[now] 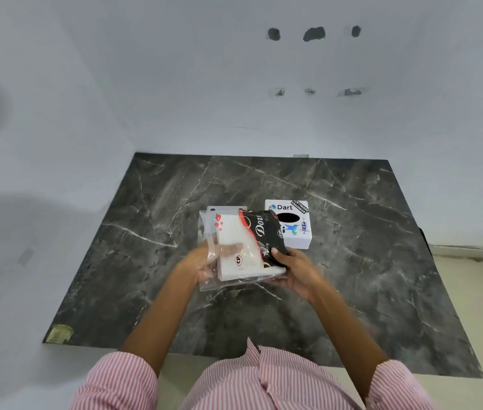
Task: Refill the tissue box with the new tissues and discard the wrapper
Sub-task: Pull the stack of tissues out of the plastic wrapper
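The pack of tissues (238, 247) is held above the middle of the dark marble table (352, 261), raised off its surface and tilted, with its far end toward the wall. The white tissue stack shows through a clear plastic wrapper (207, 229), which carries a black and red printed panel along its right side. The wrapper hangs loose around the left and near edges of the stack. The left hand (204, 263) is at the near left corner of the pack, with its fingers (229, 249) laid across the top of the stack under the clear film; the grip is closed on the pack. The right hand (293, 272) clasps the near right corner, thumb on the black printed panel and fingers curled beneath. The white tissue box (293, 232) stands on the table just beyond and to the right of the pack, its dark oval opening facing up and stickers on its top. Striped pink sleeves (121, 383) are visible at the lower edge.
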